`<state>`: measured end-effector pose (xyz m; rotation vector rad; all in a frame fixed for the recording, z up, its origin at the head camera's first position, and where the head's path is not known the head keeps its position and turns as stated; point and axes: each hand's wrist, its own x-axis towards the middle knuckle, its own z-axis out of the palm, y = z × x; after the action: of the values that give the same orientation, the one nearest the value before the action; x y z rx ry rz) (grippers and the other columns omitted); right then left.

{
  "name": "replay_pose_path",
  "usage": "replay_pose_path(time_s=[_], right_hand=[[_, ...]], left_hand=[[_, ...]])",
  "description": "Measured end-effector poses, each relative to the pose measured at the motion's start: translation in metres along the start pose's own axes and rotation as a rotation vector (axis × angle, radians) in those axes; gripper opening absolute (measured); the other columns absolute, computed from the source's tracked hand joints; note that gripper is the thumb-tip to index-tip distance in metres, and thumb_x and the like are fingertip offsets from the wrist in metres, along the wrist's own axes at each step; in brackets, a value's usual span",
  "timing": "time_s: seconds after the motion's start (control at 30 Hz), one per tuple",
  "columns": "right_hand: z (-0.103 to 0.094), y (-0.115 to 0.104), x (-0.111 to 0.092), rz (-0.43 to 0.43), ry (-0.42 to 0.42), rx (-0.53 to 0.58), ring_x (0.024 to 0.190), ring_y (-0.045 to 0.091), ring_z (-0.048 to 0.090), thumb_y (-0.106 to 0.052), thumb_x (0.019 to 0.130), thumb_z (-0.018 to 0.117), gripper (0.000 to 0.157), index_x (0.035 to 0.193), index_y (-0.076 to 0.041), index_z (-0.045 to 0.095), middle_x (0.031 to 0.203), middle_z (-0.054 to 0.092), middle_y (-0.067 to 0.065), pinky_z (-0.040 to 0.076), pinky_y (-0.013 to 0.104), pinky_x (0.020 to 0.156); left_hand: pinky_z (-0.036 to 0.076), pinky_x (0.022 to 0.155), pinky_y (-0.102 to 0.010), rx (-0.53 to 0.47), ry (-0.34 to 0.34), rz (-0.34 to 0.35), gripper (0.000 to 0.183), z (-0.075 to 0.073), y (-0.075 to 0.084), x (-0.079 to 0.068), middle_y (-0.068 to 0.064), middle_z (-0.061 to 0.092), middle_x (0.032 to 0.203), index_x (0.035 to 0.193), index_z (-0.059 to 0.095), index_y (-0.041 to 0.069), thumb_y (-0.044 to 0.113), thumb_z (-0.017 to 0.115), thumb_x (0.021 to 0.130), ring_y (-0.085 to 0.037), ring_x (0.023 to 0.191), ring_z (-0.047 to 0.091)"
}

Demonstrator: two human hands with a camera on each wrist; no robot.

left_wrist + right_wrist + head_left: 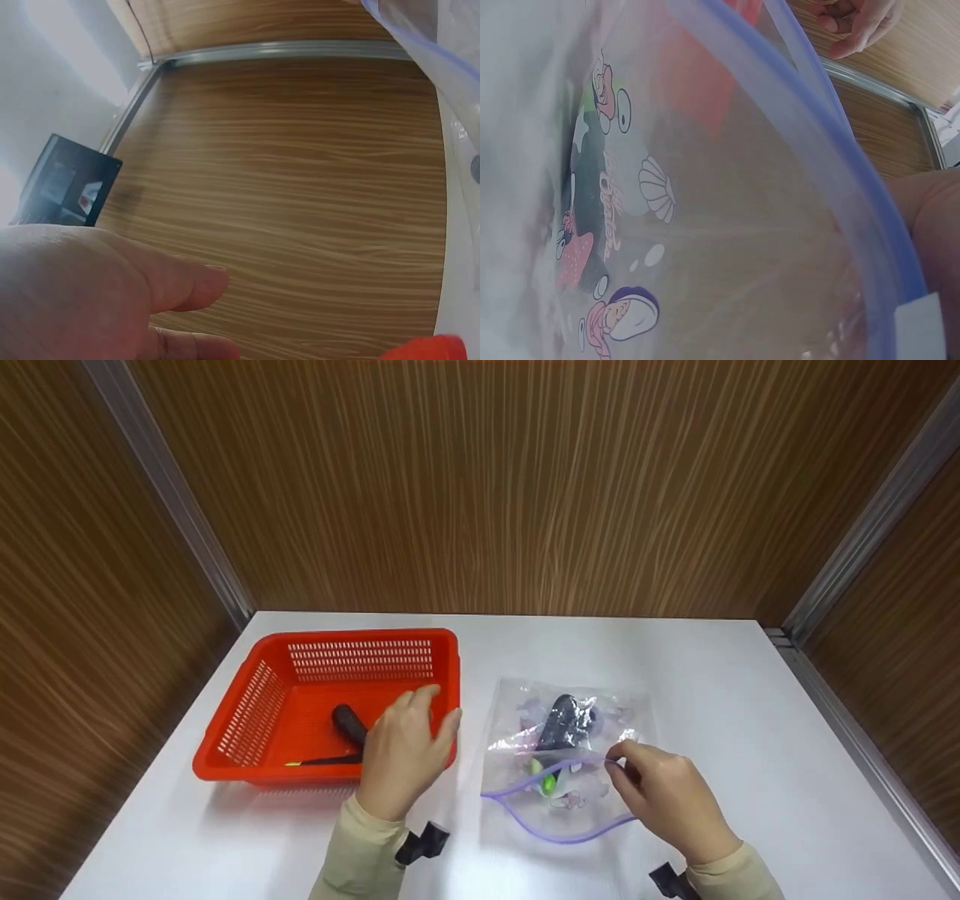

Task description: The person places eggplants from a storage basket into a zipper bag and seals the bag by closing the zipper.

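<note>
My right hand (667,795) pinches the upper lip of a clear zip bag (517,825) with a purple zip, so its mouth gapes towards me. Inside the bag lie dark eggplants (559,727) with green ends. The right wrist view shows cartoon figures and a shell (658,191) printed on the plastic. My left hand (409,746) hovers over the right side of a red basket (330,641), thumb and fingers apart, nothing between them. In the basket, a dark eggplant (349,725) and a slim dark piece with a yellow-green tip (315,762) are partly hidden behind that hand.
Basket and bag rest side by side on a white table (720,690). A wood-grain panel (480,487) rises behind the table, with similar panels left and right. A dark screen (67,184) appears in the left wrist view.
</note>
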<state>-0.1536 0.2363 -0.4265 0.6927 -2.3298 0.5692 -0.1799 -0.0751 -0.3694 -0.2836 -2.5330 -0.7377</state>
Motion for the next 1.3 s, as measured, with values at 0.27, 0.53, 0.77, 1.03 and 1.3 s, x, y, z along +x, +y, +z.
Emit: replay_pose_path(time_s=[0.27, 0.53, 0.77, 1.03, 1.3], right_hand=[[0.002, -0.002, 0.001, -0.002, -0.001, 0.015, 0.052, -0.007, 0.035, -0.001, 0.076, 0.073, 0.017, 0.086, -0.013, 0.066, 0.062, 0.043, -0.019, 0.032, 0.011, 0.046], [0.012, -0.008, 0.003, 0.022, -0.032, 0.019, 0.051, -0.007, 0.036, -0.002, 0.076, 0.075, 0.018, 0.086, -0.013, 0.065, 0.063, 0.045, -0.019, 0.033, 0.01, 0.046], [0.021, -0.013, 0.007, -0.001, -0.027, 0.041, 0.052, -0.007, 0.038, -0.002, 0.076, 0.074, 0.018, 0.086, -0.013, 0.065, 0.063, 0.046, -0.018, 0.034, 0.011, 0.046], [0.023, -0.012, 0.01, 0.012, -0.037, 0.056, 0.051, -0.006, 0.038, -0.001, 0.076, 0.073, 0.017, 0.086, -0.013, 0.065, 0.062, 0.045, -0.019, 0.034, 0.011, 0.046], [0.023, -0.01, 0.015, 0.029, -0.043, 0.059, 0.05, -0.006, 0.037, -0.001, 0.078, 0.073, 0.016, 0.086, -0.012, 0.065, 0.062, 0.044, -0.018, 0.033, 0.011, 0.045]], left_hand=[[0.049, 0.09, -0.047, -0.017, -0.019, -0.108, 0.048, -0.004, -0.019, 0.007, -0.016, 0.062, 0.118, 0.126, 0.059, 0.003, 0.032, 0.068, 0.088, -0.032, 0.105, 0.06], [0.045, 0.094, -0.053, -0.048, -0.088, -0.228, 0.055, -0.013, -0.046, 0.012, -0.016, 0.057, 0.128, 0.133, 0.053, 0.004, 0.032, 0.068, 0.088, -0.031, 0.112, 0.056], [0.046, 0.09, -0.056, 0.094, -0.213, -0.218, 0.06, -0.027, -0.064, 0.025, -0.02, 0.058, 0.126, 0.135, 0.051, 0.001, 0.034, 0.068, 0.088, -0.035, 0.107, 0.058], [0.044, 0.093, -0.056, 0.164, -0.308, -0.193, 0.058, -0.039, -0.07, 0.044, -0.022, 0.056, 0.128, 0.134, 0.05, -0.001, 0.033, 0.065, 0.09, -0.037, 0.109, 0.057], [0.046, 0.089, -0.057, 0.264, -0.405, -0.169, 0.058, -0.054, -0.092, 0.073, -0.026, 0.056, 0.126, 0.134, 0.048, -0.005, 0.033, 0.061, 0.092, -0.039, 0.108, 0.057]])
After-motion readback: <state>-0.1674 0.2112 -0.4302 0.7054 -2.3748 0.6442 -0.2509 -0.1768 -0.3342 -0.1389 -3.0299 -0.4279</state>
